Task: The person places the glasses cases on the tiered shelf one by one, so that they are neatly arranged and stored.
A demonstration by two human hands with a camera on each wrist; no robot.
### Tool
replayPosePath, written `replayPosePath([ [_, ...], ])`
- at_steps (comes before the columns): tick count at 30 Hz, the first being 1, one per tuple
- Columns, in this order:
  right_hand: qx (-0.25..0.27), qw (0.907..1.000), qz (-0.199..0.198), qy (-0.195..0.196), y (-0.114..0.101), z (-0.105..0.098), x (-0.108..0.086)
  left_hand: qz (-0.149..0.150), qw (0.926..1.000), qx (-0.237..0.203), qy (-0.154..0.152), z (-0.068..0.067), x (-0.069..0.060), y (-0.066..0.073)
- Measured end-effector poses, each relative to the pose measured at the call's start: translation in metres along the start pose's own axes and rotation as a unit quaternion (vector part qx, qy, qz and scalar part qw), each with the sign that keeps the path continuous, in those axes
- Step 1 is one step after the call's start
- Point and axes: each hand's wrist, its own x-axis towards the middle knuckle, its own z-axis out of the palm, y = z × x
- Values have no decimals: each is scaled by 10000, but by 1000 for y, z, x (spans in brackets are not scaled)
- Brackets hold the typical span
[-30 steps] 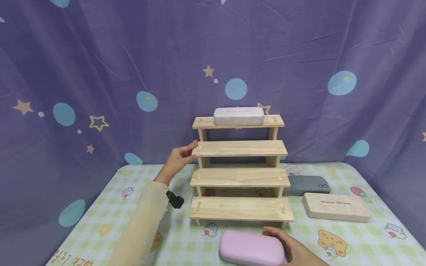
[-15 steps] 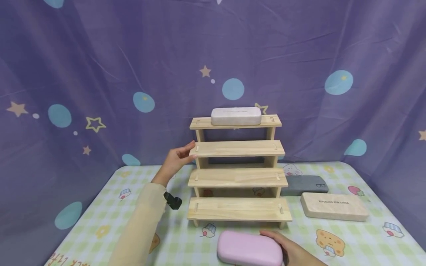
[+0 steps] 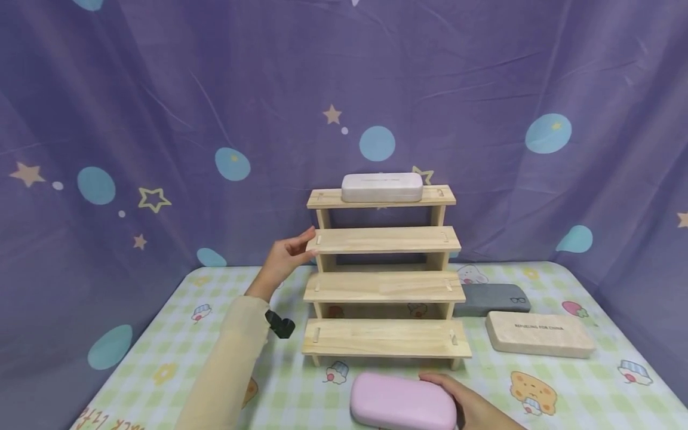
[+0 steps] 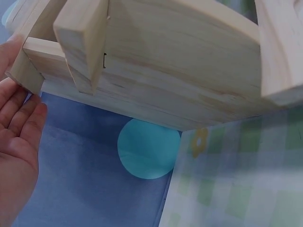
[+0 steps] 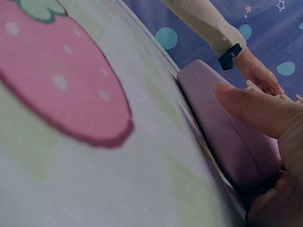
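A four-tier wooden shelf (image 3: 384, 288) stands on the table. My left hand (image 3: 285, 263) pinches the left end of its second board from the top, thumb below and fingers above; the left wrist view shows this hand (image 4: 19, 127) at a board's end. At the near edge lies a pink case (image 3: 403, 401), in front of the bottom board. My right hand (image 3: 473, 406) grips the right end of that case. In the right wrist view the thumb of this hand (image 5: 270, 118) lies along the pink case (image 5: 227, 127).
On the top board rests a white case (image 3: 382, 187). A grey case (image 3: 494, 300) lies right of the shelf, with a cream lettered case (image 3: 540, 334) nearer. A checked cloth (image 3: 177, 334) covers the table, and a purple curtain (image 3: 290, 71) hangs behind.
The whole head view has shifted slightly, moving everything a little left in it. Both hands keep their places on the shelf and the pink case.
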Motion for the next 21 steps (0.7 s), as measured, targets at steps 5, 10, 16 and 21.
replayPosePath([
  [5, -398, 9988, 134, 237, 1, 1, 1, 13, 10000, -85, -51, 2, -4, 9],
  [10, -772, 9958, -2, 502, 3, 3, 0, 16, 10000, 3, -69, 2, -4, 9],
  [16, -727, 9948, -35, 712, 2, 4, -1, 45, 10000, -39, -29, 1, 3, -8],
  [21, -517, 9960, -145, 717, 2, 3, -2, 143, 9998, 24, 140, 0, 6, -18],
])
